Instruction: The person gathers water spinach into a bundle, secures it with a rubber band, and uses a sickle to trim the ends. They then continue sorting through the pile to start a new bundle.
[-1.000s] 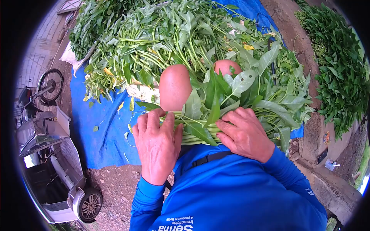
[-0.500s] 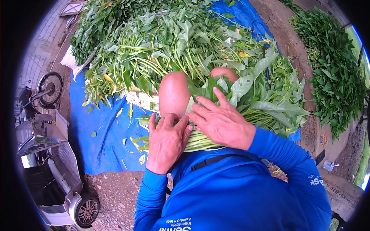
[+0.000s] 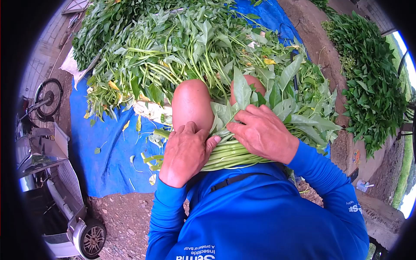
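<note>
A bundle of water spinach (image 3: 229,157) lies across my lap, its pale green stems pointing left and its leaves to the right. My left hand (image 3: 186,149) presses over the stems near their cut ends, fingers curled round the far side and thumb on top. Higher up the bundle, my right hand (image 3: 264,134) has its fingers bent inward, gripping stems and leaves where they meet. Its fingertips are partly hidden among the leaves. Broad arrow-shaped leaves (image 3: 290,73) rise beyond the right hand, close to my knee.
A large heap of loose water spinach (image 3: 186,47) spreads beyond my knees on a blue tarp (image 3: 112,160). More greens (image 3: 368,82) are piled at the right by a concrete edge. A vehicle with a wheel (image 3: 93,238) stands on the left, over gravelly ground.
My right hand has gone from spread fingers lying on the bundle to bent fingers gripping it, a little further right. My left hand stays on the stems. The view has shifted slightly.
</note>
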Motion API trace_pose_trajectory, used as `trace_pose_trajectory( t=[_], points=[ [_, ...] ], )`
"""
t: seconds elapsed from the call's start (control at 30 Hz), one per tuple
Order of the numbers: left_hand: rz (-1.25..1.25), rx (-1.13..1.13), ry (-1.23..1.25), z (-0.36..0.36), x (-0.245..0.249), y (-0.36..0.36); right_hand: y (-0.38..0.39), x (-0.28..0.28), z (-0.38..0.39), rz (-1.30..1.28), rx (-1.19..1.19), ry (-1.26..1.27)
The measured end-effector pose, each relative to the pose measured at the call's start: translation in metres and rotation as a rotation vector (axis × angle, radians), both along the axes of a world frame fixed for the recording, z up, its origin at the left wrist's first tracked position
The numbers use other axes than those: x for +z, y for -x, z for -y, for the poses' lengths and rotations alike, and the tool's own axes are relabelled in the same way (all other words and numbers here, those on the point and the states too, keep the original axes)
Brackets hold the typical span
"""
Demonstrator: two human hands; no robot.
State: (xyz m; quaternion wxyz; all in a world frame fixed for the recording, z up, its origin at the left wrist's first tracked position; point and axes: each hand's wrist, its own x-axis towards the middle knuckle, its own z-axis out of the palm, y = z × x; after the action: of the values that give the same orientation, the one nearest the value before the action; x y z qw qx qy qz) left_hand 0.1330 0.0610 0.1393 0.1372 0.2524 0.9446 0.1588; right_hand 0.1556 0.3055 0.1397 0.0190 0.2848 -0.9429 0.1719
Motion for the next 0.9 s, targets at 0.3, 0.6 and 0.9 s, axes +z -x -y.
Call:
trace_pose_trajectory(
  t=[0.3,0.6,0.9],
  points=[
    [0.037,-0.047,0.237,-0.04,0.033,0.023,-0.036,0.003,-0.001,-0.004,-0.094,-0.024],
    [0.482,-0.397,0.269,-0.082,-0.011,0.085,-0.051,-0.004,-0.01,-0.05,-0.133,0.071],
    [1.401,-0.351,-0.493,-0.069,-0.068,0.067,0.028,-0.03,-0.038,0.671,-0.208,0.342]
  ],
)
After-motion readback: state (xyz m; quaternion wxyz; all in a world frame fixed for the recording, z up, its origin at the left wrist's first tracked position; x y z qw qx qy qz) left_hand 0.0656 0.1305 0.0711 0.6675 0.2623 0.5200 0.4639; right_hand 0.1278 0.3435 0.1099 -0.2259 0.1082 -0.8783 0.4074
